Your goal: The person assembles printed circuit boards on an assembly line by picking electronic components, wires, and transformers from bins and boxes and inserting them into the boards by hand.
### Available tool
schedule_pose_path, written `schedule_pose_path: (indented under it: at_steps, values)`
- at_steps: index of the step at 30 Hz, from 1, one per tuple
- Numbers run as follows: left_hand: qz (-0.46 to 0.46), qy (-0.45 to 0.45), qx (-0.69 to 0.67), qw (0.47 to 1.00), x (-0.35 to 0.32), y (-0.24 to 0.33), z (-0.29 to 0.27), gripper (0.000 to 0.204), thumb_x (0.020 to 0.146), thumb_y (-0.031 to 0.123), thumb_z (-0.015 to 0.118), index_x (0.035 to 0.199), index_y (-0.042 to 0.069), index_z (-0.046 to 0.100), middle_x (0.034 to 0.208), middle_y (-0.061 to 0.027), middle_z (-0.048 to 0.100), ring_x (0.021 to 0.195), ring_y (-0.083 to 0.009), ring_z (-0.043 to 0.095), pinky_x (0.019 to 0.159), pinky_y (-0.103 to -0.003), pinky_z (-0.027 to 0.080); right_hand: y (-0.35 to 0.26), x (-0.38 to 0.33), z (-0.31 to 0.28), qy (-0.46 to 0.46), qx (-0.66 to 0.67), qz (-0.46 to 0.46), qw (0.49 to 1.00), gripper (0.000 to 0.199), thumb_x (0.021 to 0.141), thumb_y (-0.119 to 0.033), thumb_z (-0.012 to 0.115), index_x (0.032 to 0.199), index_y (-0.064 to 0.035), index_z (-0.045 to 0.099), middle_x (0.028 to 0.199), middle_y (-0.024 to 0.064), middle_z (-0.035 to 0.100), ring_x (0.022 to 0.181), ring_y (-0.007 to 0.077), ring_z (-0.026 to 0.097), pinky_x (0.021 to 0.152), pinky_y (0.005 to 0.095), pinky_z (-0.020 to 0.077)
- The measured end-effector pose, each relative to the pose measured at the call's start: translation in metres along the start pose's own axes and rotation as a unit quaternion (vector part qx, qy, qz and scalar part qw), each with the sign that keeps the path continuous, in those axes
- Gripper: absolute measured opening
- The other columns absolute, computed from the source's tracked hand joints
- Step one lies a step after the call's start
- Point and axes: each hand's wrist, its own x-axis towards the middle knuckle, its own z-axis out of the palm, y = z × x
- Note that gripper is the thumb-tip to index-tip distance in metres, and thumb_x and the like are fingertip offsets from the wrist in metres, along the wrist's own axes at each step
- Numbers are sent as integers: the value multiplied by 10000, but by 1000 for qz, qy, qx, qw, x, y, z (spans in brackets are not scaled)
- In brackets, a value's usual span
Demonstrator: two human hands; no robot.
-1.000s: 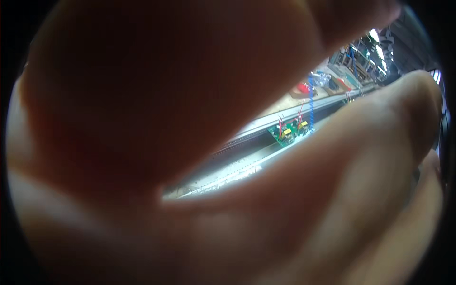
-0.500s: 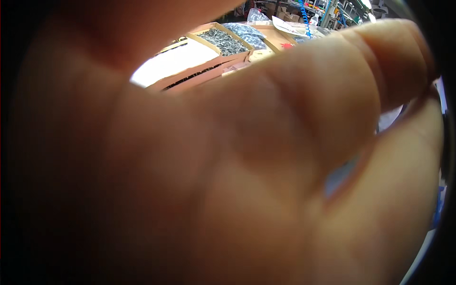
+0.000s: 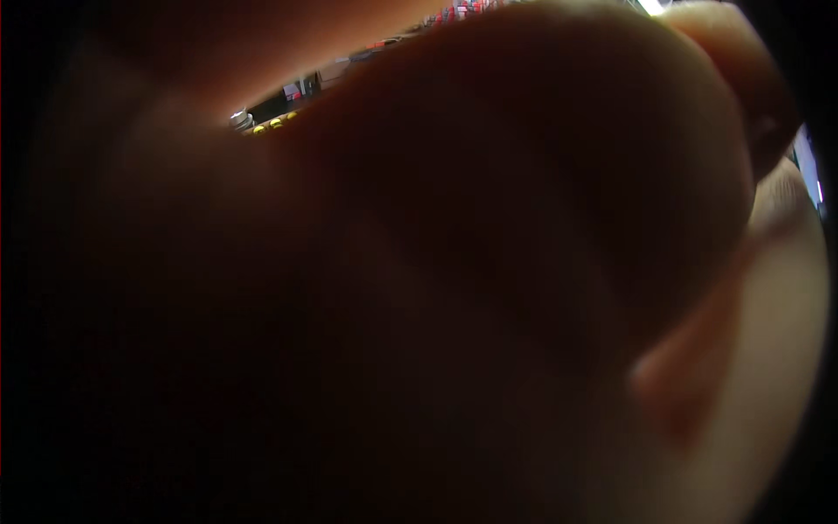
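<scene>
A bare hand (image 3: 524,201) covers nearly the whole picture, so close that it is dark and blurred. Bent fingers (image 3: 733,79) show at the upper right. Along the right side runs a paler stretch of skin (image 3: 777,323); whether it belongs to the same hand or the other one, I cannot tell. Nor can I make out which is my left hand and which my right hand. Fingertips are hidden, and so is anything they might hold.
Through a thin gap at the top left show small yellow round things (image 3: 277,123) beside a silvery object (image 3: 241,119). Farther off are blurred red items (image 3: 467,10). A bright light (image 3: 651,7) shows at the top.
The hand has grown darker and covers more of the view. The box of small metal parts, the bags and the blue coiled cord have left the gap; a different background shows there.
</scene>
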Motion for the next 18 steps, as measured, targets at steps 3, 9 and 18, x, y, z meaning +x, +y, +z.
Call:
schedule_pose_path:
  at_steps: [3, 9, 18]
  values:
    - [4, 1, 1, 1000, 2, -3, 0, 653, 1079, 498, 326, 1364, -69, 480, 1272, -272, 537, 1208, -424, 566, 1079, -586, 435, -26, -10, 20, -18, 262, -32, 964, 429, 977, -179, 663, 1301, 86, 570, 1175, 124, 676, 1036, 179, 657, 880, 325, 523]
    - [-4, -3, -12, 1000, 8, -11, 2, 650, 1078, 495, 331, 1370, -68, 471, 1284, -273, 526, 1217, -424, 558, 1083, -586, 430, -18, -2, 11, 20, 253, -45, 966, 440, 979, -190, 665, 1310, 83, 568, 1162, 121, 678, 981, 173, 666, 837, 315, 535]
    - [3, -9, -20, 1000, 14, -18, 19, 646, 1077, 491, 339, 1381, -66, 459, 1302, -273, 510, 1232, -423, 545, 1089, -588, 422, -19, -21, 15, 136, 237, -76, 959, 385, 1034, -211, 585, 1330, 35, 573, 1202, 108, 668, 1053, 171, 647, 899, 318, 526]
